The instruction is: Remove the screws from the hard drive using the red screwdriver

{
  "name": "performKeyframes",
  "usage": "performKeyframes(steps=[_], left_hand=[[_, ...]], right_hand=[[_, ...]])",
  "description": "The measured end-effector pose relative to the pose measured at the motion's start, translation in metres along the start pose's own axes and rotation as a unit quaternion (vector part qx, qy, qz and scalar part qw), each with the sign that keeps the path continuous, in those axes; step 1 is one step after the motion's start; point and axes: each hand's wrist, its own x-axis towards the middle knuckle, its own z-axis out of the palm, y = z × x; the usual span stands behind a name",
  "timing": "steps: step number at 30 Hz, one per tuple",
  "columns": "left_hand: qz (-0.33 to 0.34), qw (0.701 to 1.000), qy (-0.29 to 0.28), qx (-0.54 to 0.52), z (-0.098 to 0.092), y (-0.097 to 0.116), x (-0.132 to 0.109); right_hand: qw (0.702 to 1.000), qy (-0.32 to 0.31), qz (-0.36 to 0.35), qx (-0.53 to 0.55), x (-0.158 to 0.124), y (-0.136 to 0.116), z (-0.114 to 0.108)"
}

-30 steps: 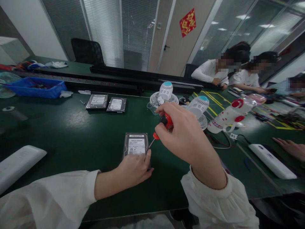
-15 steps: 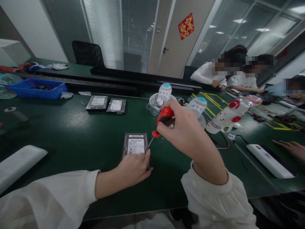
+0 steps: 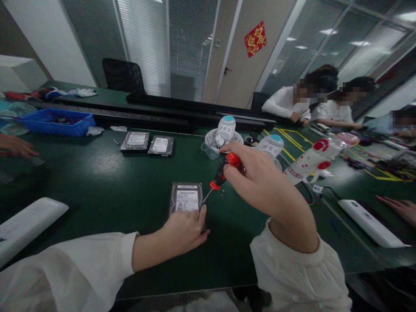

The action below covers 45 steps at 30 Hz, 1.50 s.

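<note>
A hard drive (image 3: 186,197) lies label-up on the green table (image 3: 97,182) in front of me. My left hand (image 3: 183,229) rests on its near edge with fingers curled over it, holding it down. My right hand (image 3: 256,182) is closed round the red and black handle of a screwdriver (image 3: 221,175). The thin shaft slants down to the drive's right edge. A few tiny screws (image 3: 218,193) lie on the table just right of the drive.
Two more hard drives (image 3: 147,143) lie farther back. Small white fans (image 3: 224,132) and a white and red device (image 3: 310,160) stand to the right. A blue bin (image 3: 58,122) sits far left, a white bar (image 3: 30,223) near left, another white bar (image 3: 373,223) right. Other people's hands appear at both edges.
My right hand has turned the screwdriver handle, showing more of it, and the tip stays at the drive's right edge. A person's hand has come in at the far left.
</note>
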Motion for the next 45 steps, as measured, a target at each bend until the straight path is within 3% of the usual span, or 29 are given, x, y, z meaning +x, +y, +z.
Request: performKeyframes(steps=[5,12,17,23,30,45], left_hand=[[-0.008,1.0,-0.021,-0.015,-0.002,0.0,0.001],[-0.01,0.999,-0.036,-0.026,-0.006,0.0,0.001],[-0.008,0.999,-0.041,-0.032,-0.006,-0.001,0.0],[-0.001,0.999,-0.039,-0.032,-0.006,-0.002,0.0],[-0.001,0.998,-0.056,-0.037,-0.006,-0.003,0.001],[-0.003,0.999,-0.039,-0.028,-0.008,-0.005,0.001]], right_hand=[[0.998,-0.012,0.047,-0.046,0.001,-0.002,0.0],[0.998,-0.033,0.001,-0.045,0.003,0.001,-0.003],[0.998,-0.02,0.026,-0.054,0.006,0.004,-0.001],[0.996,-0.044,0.005,-0.075,0.004,0.004,-0.003],[0.996,-0.02,0.006,-0.09,0.006,0.004,0.003],[0.991,-0.032,-0.029,-0.124,-0.003,-0.008,0.002]])
